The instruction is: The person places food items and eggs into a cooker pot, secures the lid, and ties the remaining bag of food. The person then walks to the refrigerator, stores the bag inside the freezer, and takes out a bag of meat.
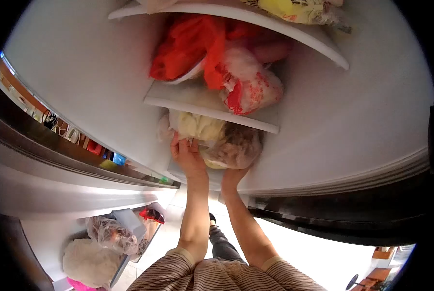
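Both my arms reach into the lower part of a white freezer compartment. My left hand (188, 154) has its fingers extended up against the front of a bag with pale yellow contents (200, 125) under the lower shelf. Beside that bag, on the right, sits a clear plastic bag with brownish contents (237, 146). My right hand (233, 177) is at the underside of this brownish bag, and its fingers are hidden, so its grip does not show. A paler bag (165, 128) lies at the far left of the same level.
Above, a white shelf (212, 115) carries a red plastic bag (190, 46) and a white bag with red print (253, 82). Higher up is another shelf (275, 24). The door's storage at lower left holds clear bags (112, 235). Dark door edges flank both sides.
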`<state>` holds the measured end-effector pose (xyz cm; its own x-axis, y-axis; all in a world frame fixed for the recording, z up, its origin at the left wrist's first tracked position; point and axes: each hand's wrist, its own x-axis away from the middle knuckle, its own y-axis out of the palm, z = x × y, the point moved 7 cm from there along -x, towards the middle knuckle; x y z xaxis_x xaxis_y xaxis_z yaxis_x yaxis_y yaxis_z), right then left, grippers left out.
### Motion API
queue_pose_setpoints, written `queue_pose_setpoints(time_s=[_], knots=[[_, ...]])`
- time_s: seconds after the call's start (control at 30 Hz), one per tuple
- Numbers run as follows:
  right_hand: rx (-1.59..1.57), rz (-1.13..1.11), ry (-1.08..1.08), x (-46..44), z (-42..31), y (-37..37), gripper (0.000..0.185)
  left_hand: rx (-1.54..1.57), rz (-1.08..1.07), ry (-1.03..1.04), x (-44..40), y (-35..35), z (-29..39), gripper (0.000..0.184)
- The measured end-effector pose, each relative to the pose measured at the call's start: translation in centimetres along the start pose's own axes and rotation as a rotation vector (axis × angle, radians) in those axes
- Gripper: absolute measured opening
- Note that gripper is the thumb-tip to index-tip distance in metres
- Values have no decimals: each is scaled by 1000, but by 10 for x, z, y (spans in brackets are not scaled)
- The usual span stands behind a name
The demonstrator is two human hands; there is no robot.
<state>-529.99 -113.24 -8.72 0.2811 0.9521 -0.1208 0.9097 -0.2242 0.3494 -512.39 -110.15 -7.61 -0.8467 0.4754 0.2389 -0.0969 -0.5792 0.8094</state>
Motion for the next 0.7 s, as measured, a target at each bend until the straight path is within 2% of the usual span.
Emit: queue_pose_setpoints(time_s=[0.13, 0.23, 0.33, 0.43, 0.53, 0.63, 0.7], knots=[[-176, 92, 128, -3, 24, -12, 55, 29, -13, -70, -8, -5, 7, 31], [-362, 208, 305, 0, 23, -3, 55, 205, -132, -201, -22, -1, 13, 36], [-437, 201, 354, -8, 6, 18, 58, 344, -310, -375, -31, -22, -2, 43], [-406, 206, 422, -15, -8, 38, 68, 403, -349, -405, -30, -36, -10, 44], [-471, 141, 259, -33, -33, 67, 58, 352, -326, -418, -23, -37, -10, 44], [-237, -56, 124, -55, -30, 92, 39, 298, -304, -432, -16, -39, -6, 44], [159, -216, -40, -68, -21, 97, 26, 259, -280, -439, -11, -40, -2, 44]])
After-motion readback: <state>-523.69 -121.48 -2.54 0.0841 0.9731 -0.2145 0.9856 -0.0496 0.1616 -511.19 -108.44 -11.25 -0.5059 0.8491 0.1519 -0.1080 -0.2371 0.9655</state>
